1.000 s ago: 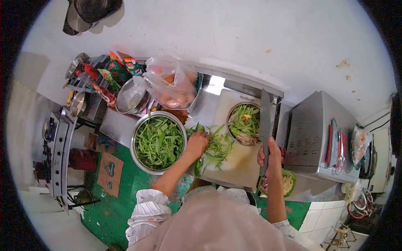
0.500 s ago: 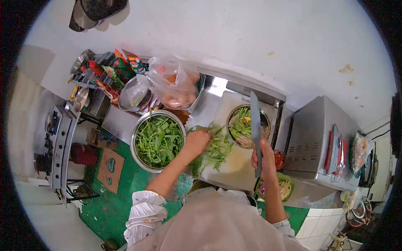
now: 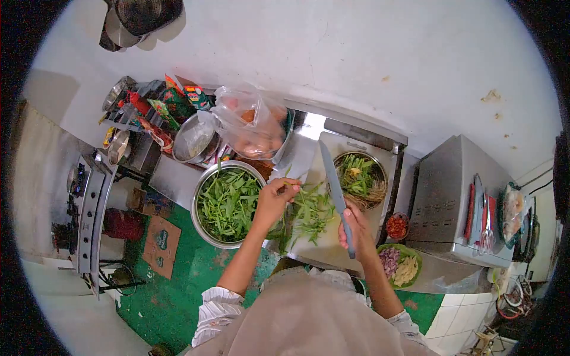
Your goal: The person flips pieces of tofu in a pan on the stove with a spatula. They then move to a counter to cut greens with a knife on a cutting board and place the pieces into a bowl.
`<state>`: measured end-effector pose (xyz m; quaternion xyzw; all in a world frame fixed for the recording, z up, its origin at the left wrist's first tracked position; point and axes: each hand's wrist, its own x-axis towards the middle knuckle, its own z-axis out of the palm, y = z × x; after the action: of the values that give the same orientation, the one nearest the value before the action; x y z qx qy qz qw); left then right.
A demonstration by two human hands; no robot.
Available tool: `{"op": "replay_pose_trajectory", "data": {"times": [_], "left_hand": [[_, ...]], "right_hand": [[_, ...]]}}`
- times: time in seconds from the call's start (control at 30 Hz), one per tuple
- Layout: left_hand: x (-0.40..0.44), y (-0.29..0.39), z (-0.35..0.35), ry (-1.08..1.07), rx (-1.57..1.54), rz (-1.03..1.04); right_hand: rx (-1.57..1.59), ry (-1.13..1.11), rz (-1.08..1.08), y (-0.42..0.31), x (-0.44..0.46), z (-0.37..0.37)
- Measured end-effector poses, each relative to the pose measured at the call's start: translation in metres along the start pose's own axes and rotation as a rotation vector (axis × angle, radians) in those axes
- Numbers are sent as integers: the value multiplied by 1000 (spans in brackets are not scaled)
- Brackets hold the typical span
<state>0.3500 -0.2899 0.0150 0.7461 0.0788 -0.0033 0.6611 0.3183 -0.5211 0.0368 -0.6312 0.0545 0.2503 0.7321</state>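
My right hand (image 3: 357, 230) is wrapped round the handle of a large kitchen knife (image 3: 333, 175). Its broad blade points away from me, over the white cutting board (image 3: 313, 155). My left hand (image 3: 274, 200) pinches a thin green stem (image 3: 288, 183) above the board's left side. Loose leafy greens (image 3: 312, 213) lie on the board between my hands. To the left of my left hand stands a steel bowl (image 3: 195, 204) heaped with cut greens (image 3: 228, 203). Beyond the knife, a smaller round bowl (image 3: 385, 169) holds stems and trimmings (image 3: 356, 175).
A plastic bag of orange-pink food (image 3: 252, 124) sits in a container behind the big bowl. On the right are chopped red pieces (image 3: 397, 226), a green dish (image 3: 417, 273) of chopped onion and pale slices, and a metal cabinet (image 3: 448, 196). A stove (image 3: 89, 207) stands far left.
The knife has come down and left, from over the trimmings bowl to beside it, its blade now tilted left. My left hand has stayed near the greens, fingers pinched on a stem.
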Motion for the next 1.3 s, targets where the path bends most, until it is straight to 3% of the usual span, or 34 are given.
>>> {"op": "replay_pose_trajectory", "data": {"times": [0.13, 0.2, 0.23, 0.43, 0.6, 0.77, 0.87, 1.03, 1.13, 1.17, 1.23, 1.3], "left_hand": [[-14, 1, -7, 171, 106, 136], [-20, 1, -10, 282, -195, 70], [-24, 0, -13, 289, -195, 72], [-49, -5, -39, 411, -572, 73], [-72, 2, -57, 466, -756, 15], [-90, 3, -76, 517, -772, 46], [-96, 3, -93, 524, -571, 42], [-108, 8, -115, 508, 23, -46], [-112, 6, -125, 481, 141, -46], [-112, 4, -127, 488, 138, -45], [-110, -4, -132, 475, -220, -124], [-110, -9, -135, 473, -262, -182]], "right_hand": [[17, -38, -36, 2, -7, 20], [137, -65, -20, 6, -14, 34], [135, -71, -20, 10, -17, 41], [378, -514, 139, 20, -18, 92], [426, -519, 143, 10, 11, 126], [353, -573, 91, -2, 37, 142], [203, -592, 118, -3, 44, 149], [21, -555, 95, 0, 48, 169], [-87, -503, 54, 4, 50, 180], [-127, -469, 39, 5, 51, 183], [-167, -470, 5, 9, 53, 187], [-206, -469, -27, 11, 53, 190]]}}
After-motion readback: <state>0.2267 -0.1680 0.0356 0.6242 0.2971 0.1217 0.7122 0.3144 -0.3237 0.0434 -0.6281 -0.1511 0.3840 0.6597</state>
